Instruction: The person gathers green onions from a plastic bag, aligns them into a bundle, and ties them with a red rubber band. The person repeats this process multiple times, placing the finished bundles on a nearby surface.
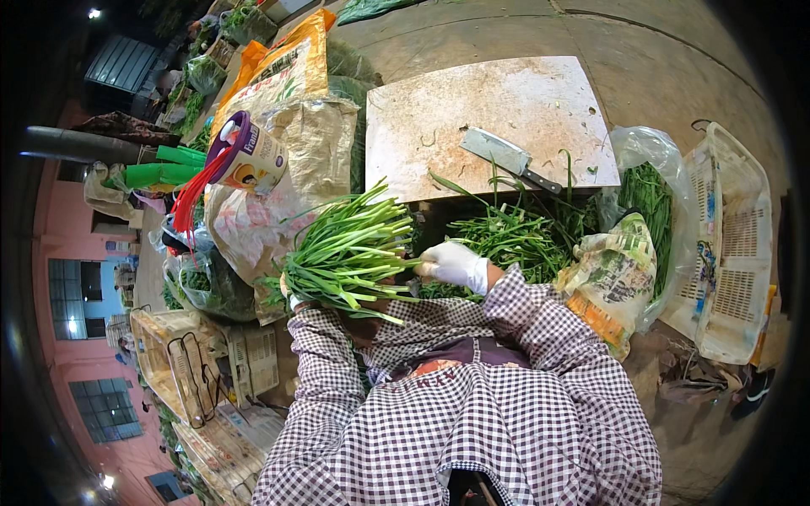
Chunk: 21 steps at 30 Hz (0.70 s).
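Observation:
A large bunch of long green stalks with pale cut ends (354, 253) lies across my left hand (292, 294), which is mostly hidden beneath the leaves. My right hand (443, 262), in a white glove, pinches the pale end of a stalk at the bunch's right side. Beyond my hands, a cleaver with a black handle (497, 149) rests on a stained white board (411, 126). Below the board's near edge is a heap of loose green stalks and leaves (512, 243), close to my right hand.
A plastic tub (266, 158) with red ties stands on woven sacks (323, 133) at left. To the right are a clear bag of greens (645, 202), a printed sack (610, 272) and white plastic crates (740, 234). Another crate (183, 360) stands at lower left.

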Tool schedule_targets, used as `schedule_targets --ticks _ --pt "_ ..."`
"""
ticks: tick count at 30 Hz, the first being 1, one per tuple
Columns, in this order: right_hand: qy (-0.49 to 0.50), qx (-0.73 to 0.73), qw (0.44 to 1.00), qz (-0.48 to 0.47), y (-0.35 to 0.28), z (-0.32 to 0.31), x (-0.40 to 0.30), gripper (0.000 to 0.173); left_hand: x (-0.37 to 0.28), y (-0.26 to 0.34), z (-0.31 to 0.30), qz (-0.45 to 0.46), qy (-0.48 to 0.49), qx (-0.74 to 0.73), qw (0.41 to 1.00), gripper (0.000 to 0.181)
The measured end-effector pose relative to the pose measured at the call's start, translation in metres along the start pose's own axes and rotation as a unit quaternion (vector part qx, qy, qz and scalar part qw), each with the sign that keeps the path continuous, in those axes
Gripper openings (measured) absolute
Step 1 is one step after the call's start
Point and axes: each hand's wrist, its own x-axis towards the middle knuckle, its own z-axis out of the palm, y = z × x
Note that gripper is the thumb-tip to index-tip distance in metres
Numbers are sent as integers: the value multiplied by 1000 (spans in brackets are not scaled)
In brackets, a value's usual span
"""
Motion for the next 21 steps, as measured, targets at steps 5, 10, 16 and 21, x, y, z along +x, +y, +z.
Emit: schedule_targets --ticks 5,10,16,21 --pt "125 20 992 27 7 -20 -18 27 -30 67 -24 -72 -50 308 947 46" --pt "47 341 939 -23 -36 -9 -31 30 -16 18 -3 -93 44 -808 580 42" --pt "393 93 894 -196 -86 -2 -61 19 -43 40 -18 -60 35 -806 587 41" --pt "272 -109 937 -192 -96 5 -51 27 -21 9 -8 16 -31 -834 551 44"
